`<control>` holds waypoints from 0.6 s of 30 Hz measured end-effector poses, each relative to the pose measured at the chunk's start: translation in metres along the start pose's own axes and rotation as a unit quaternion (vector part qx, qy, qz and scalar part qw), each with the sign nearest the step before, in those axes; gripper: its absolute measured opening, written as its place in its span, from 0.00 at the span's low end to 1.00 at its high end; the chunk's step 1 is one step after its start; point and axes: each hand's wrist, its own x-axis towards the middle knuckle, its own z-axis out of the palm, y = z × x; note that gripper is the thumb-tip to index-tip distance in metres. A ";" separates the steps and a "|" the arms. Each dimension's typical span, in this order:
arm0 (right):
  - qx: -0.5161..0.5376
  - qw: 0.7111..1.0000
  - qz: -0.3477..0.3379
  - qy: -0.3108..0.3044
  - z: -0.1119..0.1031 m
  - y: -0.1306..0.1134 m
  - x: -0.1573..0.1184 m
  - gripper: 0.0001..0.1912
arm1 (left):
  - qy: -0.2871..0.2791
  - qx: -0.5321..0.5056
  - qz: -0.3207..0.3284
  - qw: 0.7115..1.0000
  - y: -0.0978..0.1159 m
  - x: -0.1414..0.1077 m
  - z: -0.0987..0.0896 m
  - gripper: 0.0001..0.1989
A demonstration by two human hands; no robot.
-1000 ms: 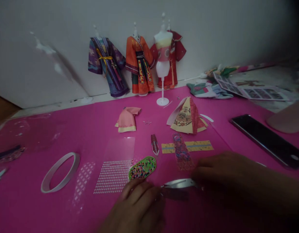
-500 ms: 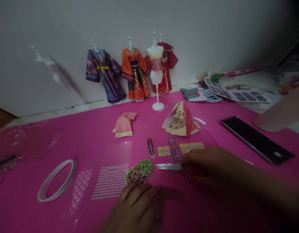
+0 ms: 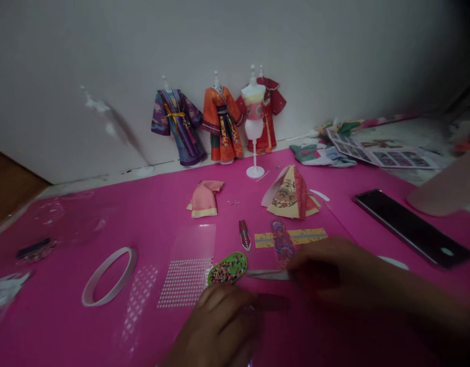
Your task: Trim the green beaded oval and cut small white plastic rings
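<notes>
My right hand (image 3: 326,270) is closed on a pair of scissors (image 3: 268,275), whose blades point left and look nearly together. My left hand (image 3: 223,326) has its fingers curled over a dark red strip (image 3: 273,302) that sticks out to the right. Just above my left hand lies a green tray (image 3: 240,261) with many coloured beads. Left of the tray is a sheet of small gems (image 3: 185,285). Beyond the scissors, a patterned strip (image 3: 282,242) crosses a yellow band (image 3: 309,235), and a narrow red beaded piece (image 3: 244,235) lies left of them.
A white ring (image 3: 90,290) lies at the left. Further back are a pink top (image 3: 204,199), a folded skirt (image 3: 290,196) and a white mannequin (image 3: 253,130). Small robes (image 3: 179,127) lean on the wall. A phone (image 3: 410,227) is at the right, beside a pale cylinder (image 3: 444,186).
The whole view has shifted, so the objects sit a little further right. The scissor blades look closer together. Both hands stay near the same places.
</notes>
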 end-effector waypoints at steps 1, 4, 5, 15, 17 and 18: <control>0.003 1.000 -0.001 0.000 0.000 0.000 0.001 0.23 | 0.007 -0.018 -0.001 1.000 -0.001 -0.001 0.001 0.11; -0.002 1.000 -0.005 -0.001 0.000 0.000 0.002 0.22 | 0.020 -0.053 -0.009 0.998 -0.002 -0.005 0.003 0.12; -0.008 1.000 -0.009 -0.002 0.000 0.000 0.001 0.22 | 0.031 -0.060 -0.017 0.998 -0.002 -0.006 0.003 0.12; -0.149 0.978 -0.142 0.021 0.008 0.014 -0.001 0.19 | 0.195 -0.246 -0.245 0.917 0.002 0.000 -0.005 0.08; -0.168 0.972 -0.161 0.029 0.009 0.013 0.000 0.18 | 0.202 -0.286 -0.266 0.898 0.003 0.002 -0.006 0.08; -0.179 0.968 -0.169 0.038 0.009 0.012 0.000 0.18 | 0.202 -0.303 -0.273 0.890 0.003 0.002 -0.006 0.08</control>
